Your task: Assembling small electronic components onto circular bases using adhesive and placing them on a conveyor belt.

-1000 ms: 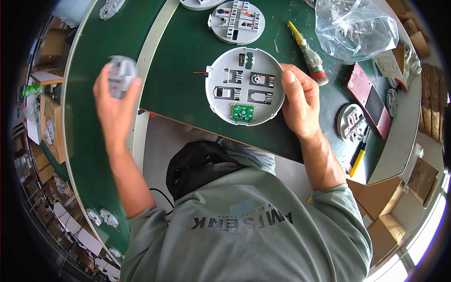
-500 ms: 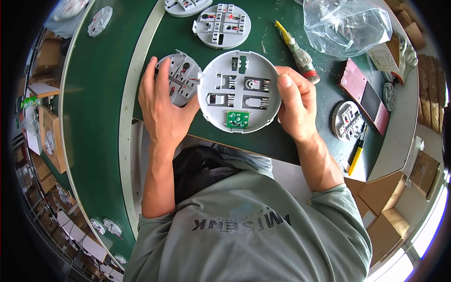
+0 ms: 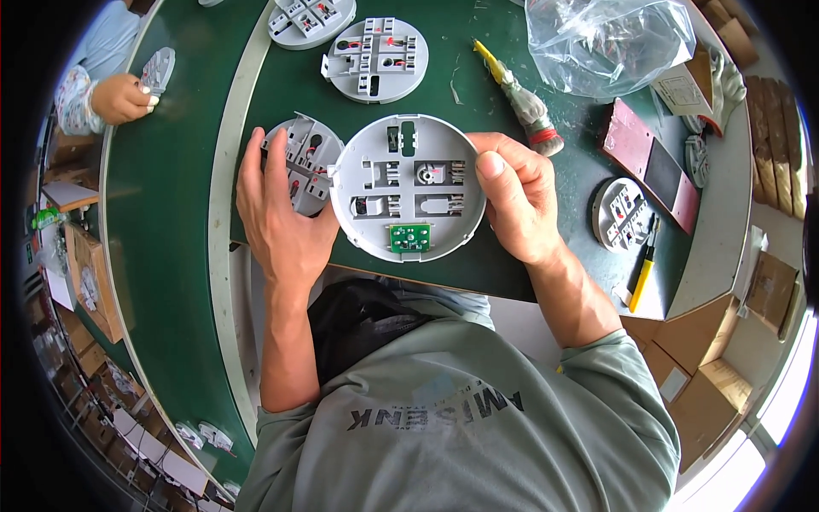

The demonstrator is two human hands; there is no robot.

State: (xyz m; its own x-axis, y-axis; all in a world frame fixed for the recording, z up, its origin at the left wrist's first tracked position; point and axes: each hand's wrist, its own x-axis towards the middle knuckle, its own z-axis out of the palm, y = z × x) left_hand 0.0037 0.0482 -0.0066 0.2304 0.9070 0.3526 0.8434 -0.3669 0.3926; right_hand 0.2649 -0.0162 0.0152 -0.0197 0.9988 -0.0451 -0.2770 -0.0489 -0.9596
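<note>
My right hand (image 3: pixel 520 200) is closed on the right rim of a round light-grey plastic housing (image 3: pixel 358 226), thumb in front. Its open inner side faces me, showing moulded slots, metal contacts and a small green circuit board (image 3: pixel 409 238) near the bottom. At its left, a second grey round housing (image 3: pixel 299 162) with red and black parts sits within my left hand (image 3: pixel 286 222). The fingers curve round its left side and the thumb lies low on the right, partly behind the first housing. The two housings overlap in view; whether they touch I cannot tell.
Further grey round housings (image 3: pixel 380 64) stand at the back and one (image 3: pixel 621 215) on the right. A brush (image 3: pixel 525 107), clear plastic bag (image 3: pixel 610 43), pink-and-black block (image 3: pixel 653 166) and yellow-handled tool (image 3: pixel 644 277) lie about. A co-worker's hand (image 3: pixel 124 99) is at the left green surface.
A co-worker's hand has come in at the upper left, beside a grey part there. The view has shifted slightly; my hands keep the same grip on the two housings.
</note>
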